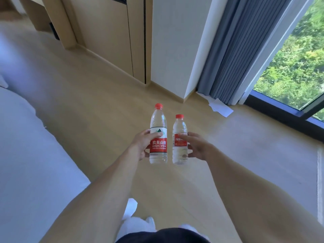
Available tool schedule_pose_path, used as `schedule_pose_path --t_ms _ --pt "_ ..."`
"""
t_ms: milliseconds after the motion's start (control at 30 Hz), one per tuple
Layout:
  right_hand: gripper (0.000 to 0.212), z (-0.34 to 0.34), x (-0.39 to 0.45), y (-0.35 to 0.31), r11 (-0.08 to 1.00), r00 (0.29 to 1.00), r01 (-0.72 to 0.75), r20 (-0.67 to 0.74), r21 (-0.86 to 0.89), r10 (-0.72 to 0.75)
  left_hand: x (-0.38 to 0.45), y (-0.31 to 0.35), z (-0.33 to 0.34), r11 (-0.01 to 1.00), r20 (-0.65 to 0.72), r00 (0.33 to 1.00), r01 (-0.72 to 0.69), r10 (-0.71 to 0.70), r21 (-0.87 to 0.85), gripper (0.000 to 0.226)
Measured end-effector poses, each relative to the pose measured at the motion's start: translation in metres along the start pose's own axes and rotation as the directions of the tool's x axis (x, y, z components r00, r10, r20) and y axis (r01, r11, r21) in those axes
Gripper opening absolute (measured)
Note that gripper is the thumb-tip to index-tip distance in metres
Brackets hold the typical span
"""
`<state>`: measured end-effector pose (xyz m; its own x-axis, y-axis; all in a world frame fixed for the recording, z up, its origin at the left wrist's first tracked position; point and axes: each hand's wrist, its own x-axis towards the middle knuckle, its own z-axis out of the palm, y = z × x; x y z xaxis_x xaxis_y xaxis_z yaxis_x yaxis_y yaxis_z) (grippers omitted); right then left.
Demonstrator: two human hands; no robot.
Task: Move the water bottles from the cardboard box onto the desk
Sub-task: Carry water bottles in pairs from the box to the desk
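1. Our left hand (142, 144) grips the taller water bottle (158, 135), thumb curled over the top of its red label and the other fingers wrapped round behind; our right hand (196, 146) holds the shorter water bottle (179, 140) with fingers curled across its red label and the thumb lower down on the side.
2. Most of each hand's fingers are hidden behind its bottle, so we cannot tell exactly how they lie on the far side. The shorter bottle's label is partly covered by our fingers and blurred, so we cannot read it.
3. Neither the cardboard box nor the desk shows here.
4. Both bottles stand upright in the air above the wooden floor (98, 95), just beside each other but apart, red caps up.
5. Both bare forearms reach forward from the bottom edge and converge toward the middle.
6. A white bed (26, 146) is cut off at the left; grey curtains (233, 55) and a window (294, 67) stand at the right, with white paper sheets (221, 108) on the floor below the curtains.
7. Wooden cabinets (108, 32) line the far wall.
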<state>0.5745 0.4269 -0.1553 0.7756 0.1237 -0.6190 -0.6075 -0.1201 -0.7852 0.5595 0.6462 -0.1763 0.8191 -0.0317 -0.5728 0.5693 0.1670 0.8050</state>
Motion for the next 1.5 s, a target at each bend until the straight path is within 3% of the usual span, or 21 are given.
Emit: schedule_pose_path --t_ms 567,933,1233,1500 --pt "0.038 0.010 0.283 -0.174 0.997 0.955 0.023 0.298 -0.079 0.001 0.223 0.133 -0.044 0.995 -0.309 0.951 -0.042 0.010 -0.096 0.041" --pt "0.025 0.033 0.404 -0.283 0.978 0.885 -0.027 0.450 -0.206 0.118 0.313 0.206 -0.065 0.962 -0.449 0.893 -0.093 -0.033 -0.256 0.047" --pt "0.021 0.096 0.479 -0.333 0.957 0.841 0.012 0.521 -0.290 0.147 0.369 0.249 -0.129 0.932 -0.467 0.883 -0.119 -0.059 -0.342 0.043" --pt "0.022 0.219 0.574 -0.398 0.940 0.832 0.054 0.536 -0.337 0.145 0.429 0.305 -0.256 0.924 -0.425 0.905 -0.140 -0.026 -0.356 0.045"
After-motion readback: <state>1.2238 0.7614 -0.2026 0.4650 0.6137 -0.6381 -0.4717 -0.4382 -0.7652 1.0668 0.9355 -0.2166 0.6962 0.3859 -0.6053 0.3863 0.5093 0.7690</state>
